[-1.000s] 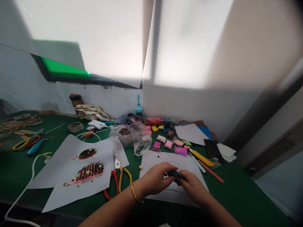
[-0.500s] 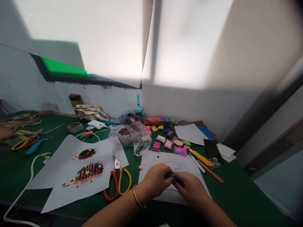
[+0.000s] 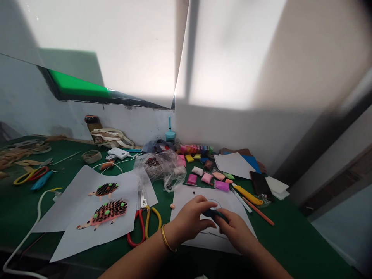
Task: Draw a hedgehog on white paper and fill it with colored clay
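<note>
Head camera view: two bare hands meet over a sheet of white paper [image 3: 186, 197] on a green table [image 3: 302, 236]. Between them is a small, dark blue-green lump [image 3: 216, 214], long and narrow, raised over the sheet. The right hand [image 3: 236, 228] has its thumb and fingers closed around the right end of the lump. The left hand [image 3: 192, 219] is partly spread, thumb parted from the fingers, with the other end of the lump in the gap; whether its fingertips press on it cannot be told. A gold bracelet [image 3: 164, 237] circles the left wrist.

Just beyond the grip, a curved blue line is drawn on the paper, and a tiny dark ball [image 3: 194, 192] sits up and to the left. Further left of the grip are a pale pink ball [image 3: 172, 206], scissors [image 3: 148, 209] with one red and one yellow handle, and paper bearing two spiky hedgehog figures [image 3: 109, 212]. Farther beyond the hands lie small colored packets [image 3: 207, 178]. Right of the grip are a yellow-handled tool [image 3: 249, 195], an orange stick [image 3: 258, 211] and a black phone [image 3: 259, 183].
</note>
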`<move>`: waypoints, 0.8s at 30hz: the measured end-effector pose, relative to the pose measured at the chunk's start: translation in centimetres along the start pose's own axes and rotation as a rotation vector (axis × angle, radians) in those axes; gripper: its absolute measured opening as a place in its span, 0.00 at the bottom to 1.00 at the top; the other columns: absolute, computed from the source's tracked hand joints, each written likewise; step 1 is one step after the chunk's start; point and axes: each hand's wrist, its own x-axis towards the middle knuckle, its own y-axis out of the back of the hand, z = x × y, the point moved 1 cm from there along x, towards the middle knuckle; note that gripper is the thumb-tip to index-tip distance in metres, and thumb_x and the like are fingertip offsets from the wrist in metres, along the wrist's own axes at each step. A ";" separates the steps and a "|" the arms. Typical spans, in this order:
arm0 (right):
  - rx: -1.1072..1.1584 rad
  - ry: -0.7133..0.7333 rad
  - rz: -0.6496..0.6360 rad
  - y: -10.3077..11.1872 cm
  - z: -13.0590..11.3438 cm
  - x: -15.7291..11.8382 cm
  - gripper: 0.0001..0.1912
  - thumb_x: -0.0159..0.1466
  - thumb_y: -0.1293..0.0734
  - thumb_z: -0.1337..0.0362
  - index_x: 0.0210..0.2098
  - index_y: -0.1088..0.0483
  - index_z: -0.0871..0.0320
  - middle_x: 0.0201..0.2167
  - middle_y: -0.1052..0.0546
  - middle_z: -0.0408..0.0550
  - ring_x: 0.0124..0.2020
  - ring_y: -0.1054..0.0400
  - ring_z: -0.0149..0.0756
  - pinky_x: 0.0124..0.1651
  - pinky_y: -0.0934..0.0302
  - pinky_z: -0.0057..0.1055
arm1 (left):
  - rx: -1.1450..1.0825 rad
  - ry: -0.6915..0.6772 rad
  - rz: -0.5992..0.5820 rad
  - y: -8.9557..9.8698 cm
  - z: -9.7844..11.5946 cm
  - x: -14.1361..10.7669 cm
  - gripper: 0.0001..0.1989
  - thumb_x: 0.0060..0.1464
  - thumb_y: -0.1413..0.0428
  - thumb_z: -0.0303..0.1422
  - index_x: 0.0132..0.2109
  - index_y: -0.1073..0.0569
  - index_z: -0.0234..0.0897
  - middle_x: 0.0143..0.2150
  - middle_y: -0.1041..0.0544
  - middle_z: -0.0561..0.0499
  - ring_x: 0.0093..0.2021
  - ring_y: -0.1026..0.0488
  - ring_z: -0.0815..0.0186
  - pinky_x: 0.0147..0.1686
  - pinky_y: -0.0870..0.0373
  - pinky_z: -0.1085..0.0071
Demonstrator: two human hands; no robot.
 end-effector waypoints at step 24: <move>0.074 -0.001 0.120 3.2 1.5 3.4 0.20 0.62 0.38 0.50 0.47 0.30 0.56 0.37 0.25 0.48 0.39 0.31 0.42 0.41 0.38 0.37 | -0.923 0.488 0.332 -0.5 -2.6 2.5 0.21 0.43 0.32 0.40 0.35 0.35 0.36 0.50 0.27 0.44 0.32 0.27 0.69 0.31 0.34 0.71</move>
